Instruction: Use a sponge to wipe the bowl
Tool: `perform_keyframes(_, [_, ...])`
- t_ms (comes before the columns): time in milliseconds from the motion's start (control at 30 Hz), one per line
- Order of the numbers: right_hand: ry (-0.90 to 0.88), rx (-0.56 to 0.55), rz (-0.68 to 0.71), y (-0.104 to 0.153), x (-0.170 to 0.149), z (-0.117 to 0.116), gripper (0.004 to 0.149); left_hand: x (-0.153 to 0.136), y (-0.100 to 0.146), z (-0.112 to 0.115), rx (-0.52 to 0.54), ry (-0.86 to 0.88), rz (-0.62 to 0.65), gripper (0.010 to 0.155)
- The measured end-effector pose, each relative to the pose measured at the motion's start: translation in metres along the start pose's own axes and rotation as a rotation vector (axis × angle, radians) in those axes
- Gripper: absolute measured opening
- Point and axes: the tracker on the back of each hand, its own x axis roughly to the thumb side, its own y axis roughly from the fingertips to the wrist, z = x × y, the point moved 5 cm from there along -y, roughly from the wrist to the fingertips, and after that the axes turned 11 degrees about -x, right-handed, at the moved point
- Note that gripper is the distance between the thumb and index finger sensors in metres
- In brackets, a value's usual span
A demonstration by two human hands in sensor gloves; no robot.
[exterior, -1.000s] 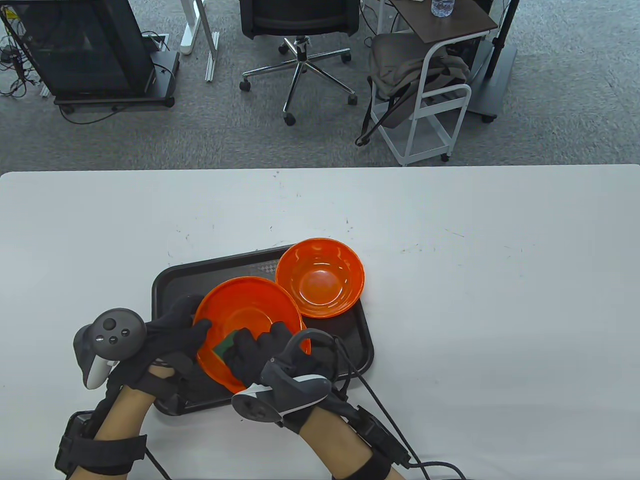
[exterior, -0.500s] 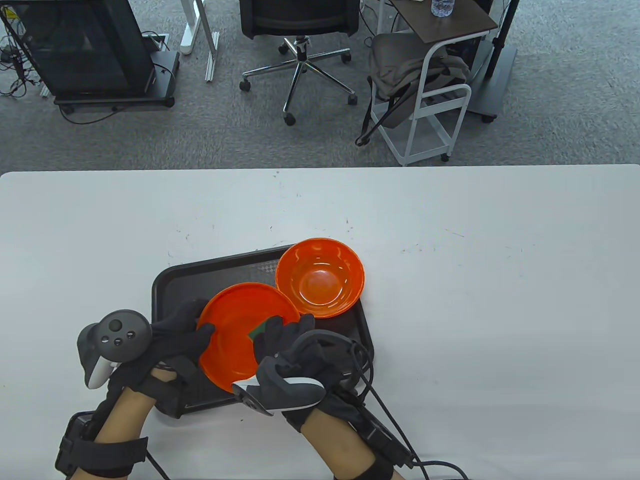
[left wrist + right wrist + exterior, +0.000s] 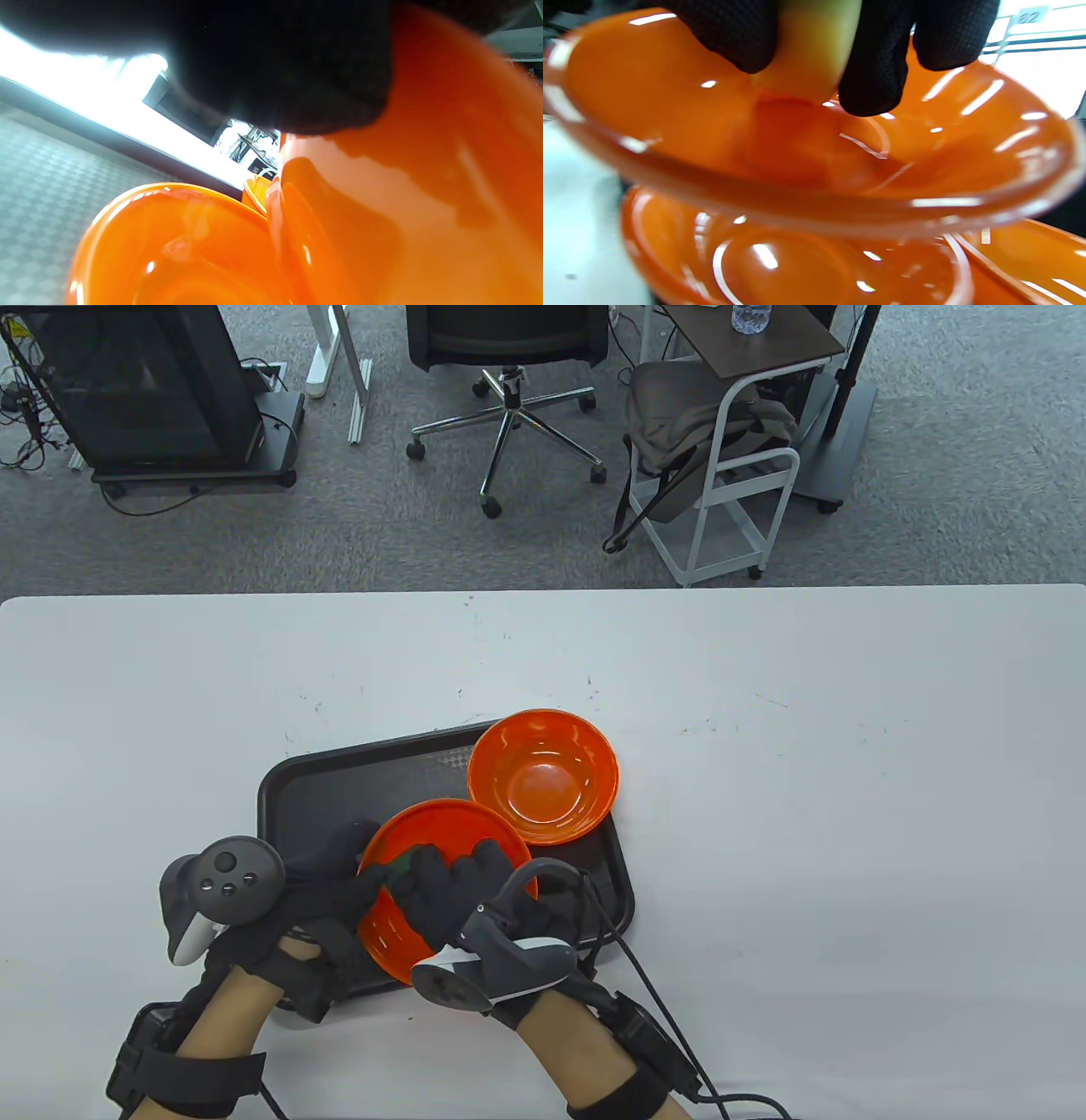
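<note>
While tilted above the black tray (image 3: 288,789), held orange bowl (image 3: 441,836) gripped at its left rim by left hand (image 3: 327,891), fingers curled round the edge. Right hand (image 3: 450,891) clamped on sponge (image 3: 810,46), pressing it against the bowl's inner wall; green edge of sponge just visible between fingers. Second orange bowl (image 3: 543,776) resting on tray's far right corner, overhanging the white counter (image 3: 806,814), just beside the held bowl.
</note>
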Motion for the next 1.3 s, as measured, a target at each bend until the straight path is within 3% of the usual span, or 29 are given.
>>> perform_keyframes(233, [-0.115,0.079,0.027,0.002,0.013,-0.002,0.052,-0.007,0.005,-0.012,0.053,-0.008,-0.023,0.059])
perform_keyframes(333, [-0.091,0.181,0.011,0.003,0.014,-0.005,0.052,-0.009,0.006,-0.017,0.071,-0.013,-0.031,0.059])
perform_keyframes(467, [0.091,0.306,-0.039,0.006,0.011,-0.007,0.050,-0.009,0.009,-0.022,0.096,-0.050,-0.038,0.059])
perform_keyframes(633, [0.275,0.353,-0.138,0.008,-0.002,-0.006,0.049,-0.009,0.008,-0.022,0.072,-0.020,-0.036,0.059])
perform_keyframes(800, [0.373,0.271,-0.186,0.007,-0.015,-0.004,0.049,-0.007,0.004,-0.011,-0.003,0.035,-0.025,0.060])
perform_keyframes(933, [0.365,0.102,-0.188,0.004,-0.017,0.010,0.051,-0.001,0.002,-0.004,-0.036,0.074,0.005,0.060])
perform_keyframes(1067, [0.279,-0.018,-0.176,0.001,-0.014,0.018,0.052,0.004,0.001,0.003,-0.043,0.081,0.031,0.060])
perform_keyframes(1300, [-0.019,-0.107,-0.142,0.002,-0.010,0.015,0.053,0.008,0.000,0.008,0.010,0.055,0.041,0.059])
